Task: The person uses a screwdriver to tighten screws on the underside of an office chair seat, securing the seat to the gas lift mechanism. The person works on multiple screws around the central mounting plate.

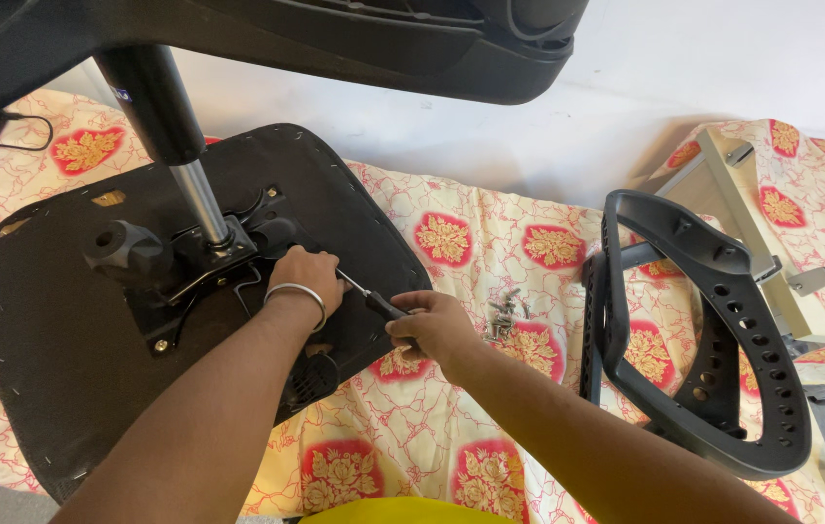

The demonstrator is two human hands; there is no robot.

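R hand (436, 328) grips screwdriver (366, 294), tip up-left

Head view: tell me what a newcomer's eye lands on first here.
First, the upturned black chair seat lying on the flowered sheet, its metal column rising at upper left. At centre, the left hand rests on the seat's mechanism plate while the right hand holds a screwdriver angled toward it. To the right lie a small heap of screws and a black perforated armrest frame.

- bed (529, 218), cream sheet with red flower patches
- upturned black seat (53, 340) lying on bed
- loose screws (504, 315) just right of seat
- black backrest frame (713, 340) farther right of seat
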